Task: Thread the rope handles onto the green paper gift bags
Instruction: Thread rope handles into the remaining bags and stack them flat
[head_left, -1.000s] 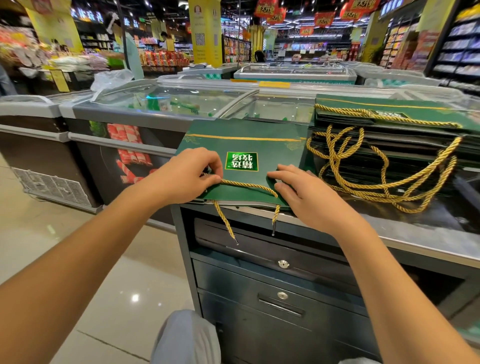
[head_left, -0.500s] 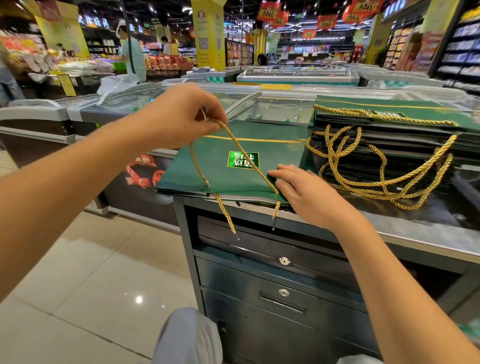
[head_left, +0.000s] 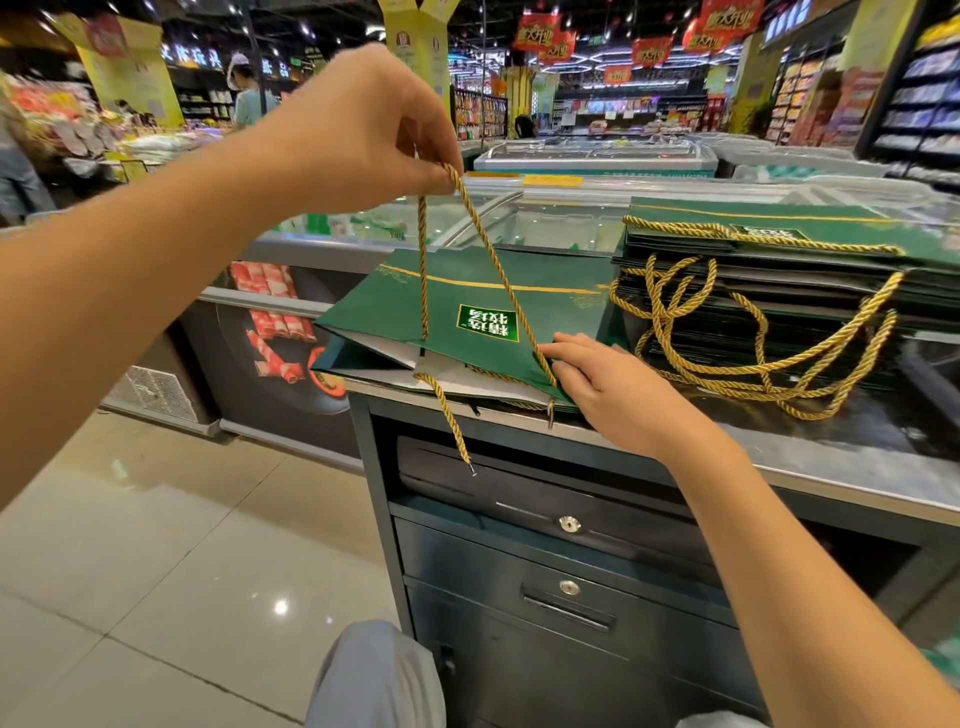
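The green gift bag (head_left: 467, 306) is lying flat on the steel counter (head_left: 779, 467) dead ahead at twelve o'clock, its mouth gaping toward the near edge. The left hand (head_left: 363, 130) is hovering high at about eleven o'clock, with thumb and fingertips pinching the middle of the gold rope handle (head_left: 491, 260), so both strands are running taut down to the bag's holes. The right hand (head_left: 608, 387) is lying at about one o'clock, fingers nearly straight, pressing the bag's near right corner to the counter — gripping nothing. Two rope ends are dangling over the counter's near edge. A stack of finished bags (head_left: 779, 249) is sitting off at two o'clock. To my eye the loop is being sized: it's worth drawing straight up and evenly, with the flat hand pinning the paper so the holes aren't tearing — and leaving both tails long enough for knotting.
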